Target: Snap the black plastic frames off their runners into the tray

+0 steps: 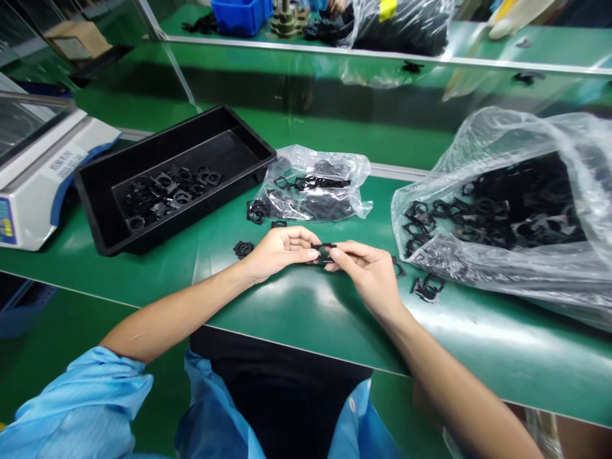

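Note:
Between my two hands, just above the green table (306,338), is a small black plastic part (324,246) with a ring-like opening. My left hand (282,252) pinches its left side between thumb and fingers. At its right side, my right hand (366,264) grips it the same way. Fingers hide much of its shape. Loose black parts lie near my left hand, one (243,249) beside the wrist. Another black part (428,289) rests to the right of my right hand.
A black tray (191,223) holding several black parts stands at the left, beside a white scale (33,185). Behind my hands lies a small clear bag (329,207) of parts. A large open plastic bag (454,255) fills the right. A blue bin (241,16) stands across the divider.

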A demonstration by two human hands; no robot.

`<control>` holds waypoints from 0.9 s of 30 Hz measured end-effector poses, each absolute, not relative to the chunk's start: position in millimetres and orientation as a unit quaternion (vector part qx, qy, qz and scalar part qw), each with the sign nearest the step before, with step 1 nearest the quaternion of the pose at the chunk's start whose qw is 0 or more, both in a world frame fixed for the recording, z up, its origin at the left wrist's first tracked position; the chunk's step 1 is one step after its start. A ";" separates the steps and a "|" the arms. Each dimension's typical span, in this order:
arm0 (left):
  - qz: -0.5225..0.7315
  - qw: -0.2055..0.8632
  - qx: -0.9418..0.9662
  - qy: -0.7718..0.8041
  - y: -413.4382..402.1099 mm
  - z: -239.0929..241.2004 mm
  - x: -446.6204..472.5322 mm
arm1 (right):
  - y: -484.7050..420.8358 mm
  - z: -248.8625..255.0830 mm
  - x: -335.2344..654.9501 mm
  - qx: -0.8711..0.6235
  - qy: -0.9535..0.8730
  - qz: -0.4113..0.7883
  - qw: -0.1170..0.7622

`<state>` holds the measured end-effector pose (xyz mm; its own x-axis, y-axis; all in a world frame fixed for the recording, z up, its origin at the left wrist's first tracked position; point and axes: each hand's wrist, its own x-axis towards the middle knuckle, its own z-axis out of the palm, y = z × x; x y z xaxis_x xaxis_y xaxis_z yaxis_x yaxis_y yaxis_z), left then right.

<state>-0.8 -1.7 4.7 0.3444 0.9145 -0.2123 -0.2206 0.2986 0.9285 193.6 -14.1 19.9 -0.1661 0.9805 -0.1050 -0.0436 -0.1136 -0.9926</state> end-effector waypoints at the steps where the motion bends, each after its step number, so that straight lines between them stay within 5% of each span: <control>1: 0.406 0.699 0.429 0.403 -1.6 4.8 -0.9 | -14.1 19.5 193.4 -0.472 -0.493 0.581 0.443; 27: 0.425 0.697 0.443 0.370 -1.6 4.1 -0.4 | -7.4 18.5 195.2 -0.443 -0.366 0.704 0.419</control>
